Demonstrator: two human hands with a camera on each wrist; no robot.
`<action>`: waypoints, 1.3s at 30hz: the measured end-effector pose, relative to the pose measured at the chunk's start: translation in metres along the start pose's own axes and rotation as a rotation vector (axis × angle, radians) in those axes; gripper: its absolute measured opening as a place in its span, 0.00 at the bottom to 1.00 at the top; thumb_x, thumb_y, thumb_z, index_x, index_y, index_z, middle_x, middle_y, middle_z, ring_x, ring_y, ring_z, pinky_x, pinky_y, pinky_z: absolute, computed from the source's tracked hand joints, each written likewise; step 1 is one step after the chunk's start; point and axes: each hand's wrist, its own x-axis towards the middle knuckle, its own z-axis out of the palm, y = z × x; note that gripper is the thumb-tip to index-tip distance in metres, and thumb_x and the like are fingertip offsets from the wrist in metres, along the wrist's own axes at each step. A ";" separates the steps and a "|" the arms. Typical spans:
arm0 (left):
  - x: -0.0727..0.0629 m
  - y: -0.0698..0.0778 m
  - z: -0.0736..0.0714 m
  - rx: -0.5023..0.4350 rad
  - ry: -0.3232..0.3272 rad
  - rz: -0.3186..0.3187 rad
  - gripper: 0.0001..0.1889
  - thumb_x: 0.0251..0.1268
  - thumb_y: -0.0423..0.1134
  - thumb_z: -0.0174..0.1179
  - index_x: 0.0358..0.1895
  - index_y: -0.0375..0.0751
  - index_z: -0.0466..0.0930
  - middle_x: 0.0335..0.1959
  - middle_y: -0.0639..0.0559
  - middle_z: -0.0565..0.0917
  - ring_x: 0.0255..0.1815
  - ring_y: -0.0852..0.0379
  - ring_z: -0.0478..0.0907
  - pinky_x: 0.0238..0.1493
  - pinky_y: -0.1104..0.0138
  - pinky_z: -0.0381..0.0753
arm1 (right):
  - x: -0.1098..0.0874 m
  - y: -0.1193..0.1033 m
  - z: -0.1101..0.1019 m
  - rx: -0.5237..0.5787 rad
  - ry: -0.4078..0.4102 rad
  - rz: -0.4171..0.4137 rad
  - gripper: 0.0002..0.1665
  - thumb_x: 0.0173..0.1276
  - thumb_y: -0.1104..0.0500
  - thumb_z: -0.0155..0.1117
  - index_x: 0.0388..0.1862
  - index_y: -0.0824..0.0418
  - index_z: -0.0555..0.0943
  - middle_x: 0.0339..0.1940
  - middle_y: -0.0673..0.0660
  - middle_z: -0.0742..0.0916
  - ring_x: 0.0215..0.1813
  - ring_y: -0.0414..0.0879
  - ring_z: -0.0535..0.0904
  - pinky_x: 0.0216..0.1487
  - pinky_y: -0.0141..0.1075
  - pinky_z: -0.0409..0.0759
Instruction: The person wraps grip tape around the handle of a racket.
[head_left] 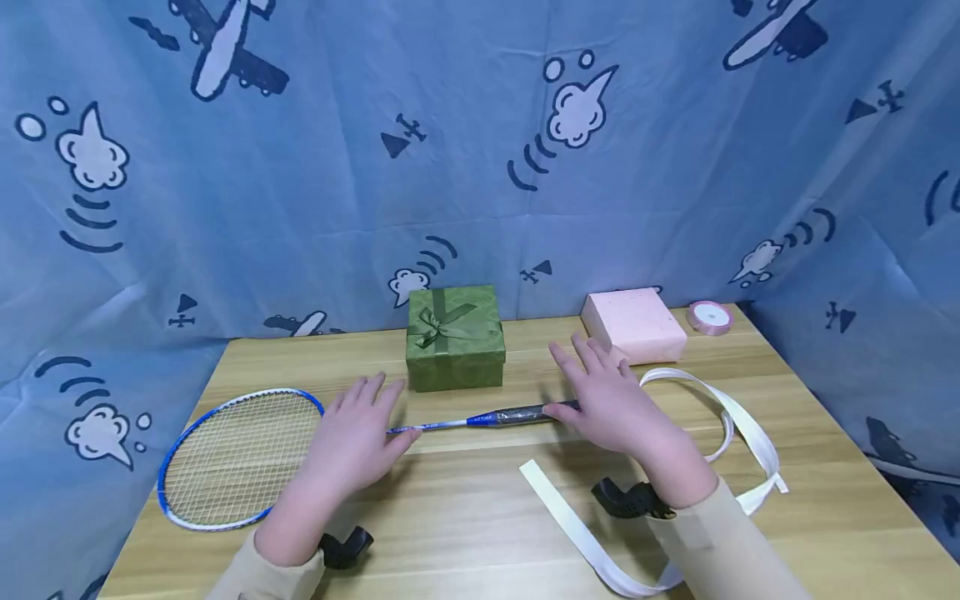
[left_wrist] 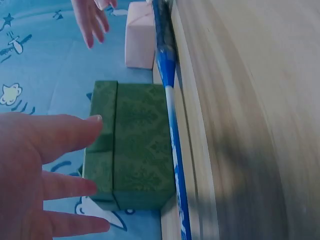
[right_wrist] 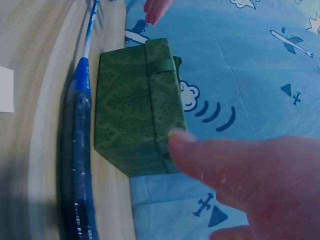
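A badminton racket (head_left: pixel 442 425) lies across the table, its strung head at the left and its dark handle at the right. My left hand (head_left: pixel 356 437) hovers over the shaft near the racket's head, fingers spread and holding nothing. Over the end of the handle (right_wrist: pixel 79 165) is my right hand (head_left: pixel 611 400), its fingers spread too and nothing in its grasp. Behind the shaft, between the hands, stands a green gift box (head_left: pixel 456 342) with a ribbon bow on its lid. The left wrist view shows the green box beyond the left fingers (left_wrist: pixel 70 185).
A pink box (head_left: pixel 637 325) stands at the back right, just beyond the right fingertips. Beside it lies a roll of pink-edged ribbon (head_left: pixel 709 317). A loose white strap (head_left: pixel 577 533) loops under the right forearm. Patterned blue cloth (head_left: pixel 472 167) hangs behind the wooden table (head_left: pixel 450 533).
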 end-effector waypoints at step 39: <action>0.011 -0.001 0.039 0.029 0.010 0.014 0.08 0.66 0.38 0.69 0.47 0.47 0.85 0.40 0.51 0.87 0.41 0.49 0.85 0.36 0.55 0.85 | 0.017 0.011 0.043 -0.012 -0.107 -0.038 0.20 0.66 0.52 0.76 0.54 0.58 0.84 0.48 0.56 0.82 0.52 0.55 0.76 0.52 0.57 0.78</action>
